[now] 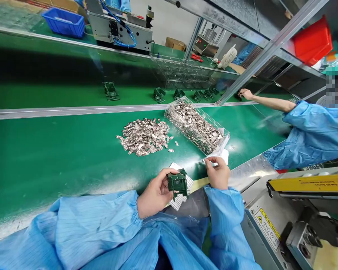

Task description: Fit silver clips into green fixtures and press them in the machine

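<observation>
A dark green plastic frame [177, 183] is held between the thumb and fingers of my left hand [155, 193], above the front edge of the green table. My right hand [218, 172] is pinched at the near end of the clear tray, and a tiny piece [204, 160] shows at its fingertips, too small to make out well. Small metal parts fill the clear tray [197, 125]. Left of it lies a loose pile of similar metal parts [145, 137]. White gridded sheets [178, 202] show beneath the green frame.
Behind a metal rail [73, 112], several green frames [159, 95] sit on a green strip. A co-worker's hand [245, 93] reaches there at the right. A blue basket [64, 22] stands at the back left, and a machine with a yellow bar [312, 184] stands at the right.
</observation>
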A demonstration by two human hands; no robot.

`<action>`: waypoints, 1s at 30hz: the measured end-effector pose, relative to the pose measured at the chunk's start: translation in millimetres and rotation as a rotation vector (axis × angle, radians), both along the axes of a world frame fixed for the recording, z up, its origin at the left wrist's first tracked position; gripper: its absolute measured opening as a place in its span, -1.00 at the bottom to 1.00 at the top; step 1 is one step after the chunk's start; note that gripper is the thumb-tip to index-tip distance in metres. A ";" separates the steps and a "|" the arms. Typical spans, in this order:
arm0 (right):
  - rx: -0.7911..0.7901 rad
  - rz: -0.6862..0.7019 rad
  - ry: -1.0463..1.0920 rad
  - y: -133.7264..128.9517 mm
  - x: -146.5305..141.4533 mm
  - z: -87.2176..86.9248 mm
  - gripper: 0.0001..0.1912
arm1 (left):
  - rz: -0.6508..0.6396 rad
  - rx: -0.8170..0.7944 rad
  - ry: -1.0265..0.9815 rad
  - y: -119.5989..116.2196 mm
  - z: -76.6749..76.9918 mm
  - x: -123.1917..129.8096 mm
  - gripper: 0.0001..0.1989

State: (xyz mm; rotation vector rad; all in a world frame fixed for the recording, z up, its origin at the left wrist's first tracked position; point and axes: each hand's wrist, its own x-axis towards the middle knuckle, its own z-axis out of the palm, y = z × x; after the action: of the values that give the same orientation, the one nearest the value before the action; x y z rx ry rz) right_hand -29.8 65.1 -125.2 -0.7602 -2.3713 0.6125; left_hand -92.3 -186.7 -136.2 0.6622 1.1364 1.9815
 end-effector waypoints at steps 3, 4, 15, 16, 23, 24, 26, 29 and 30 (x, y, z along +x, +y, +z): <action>-0.020 0.265 -0.050 -26.6 -35.1 9.3 -0.72 | -0.001 -0.023 0.005 0.0 0.2 0.5 -0.48; -0.029 0.354 -0.078 -34.6 -48.9 11.4 -0.77 | -0.002 -0.035 0.008 -0.2 0.2 0.5 -0.48; -0.102 0.503 -0.249 -48.5 -92.7 9.2 -0.82 | -0.012 -0.067 0.010 -0.1 -2.7 -2.1 -0.50; -0.128 0.489 -0.240 -46.3 -85.5 10.7 -0.82 | -0.004 -0.062 -0.005 0.2 -2.1 -2.4 -0.51; -0.349 0.356 -0.049 -55.4 10.0 34.6 -0.73 | 0.086 -0.010 -0.041 2.1 2.0 -3.0 -0.48; -0.382 0.350 -0.001 -63.7 23.8 36.8 -0.75 | 0.088 -0.013 -0.028 1.9 2.6 -2.8 -0.49; -0.467 0.330 0.102 -84.8 43.9 37.3 -0.83 | 0.098 -0.016 0.017 1.2 4.2 -2.3 -0.50; -0.614 0.222 0.260 -118.7 52.2 28.4 -0.86 | 0.118 -0.024 0.088 -0.5 6.5 -1.1 -0.51; -0.653 0.181 0.308 -128.1 50.3 24.3 -0.85 | 0.119 -0.032 0.106 -1.1 7.1 -0.7 -0.51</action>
State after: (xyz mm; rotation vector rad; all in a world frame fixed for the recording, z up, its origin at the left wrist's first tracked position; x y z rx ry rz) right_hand 20.5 -63.0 -100.9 -0.6483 -1.9636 1.5062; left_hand -92.9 -187.8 -129.0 0.7041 1.2955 2.0433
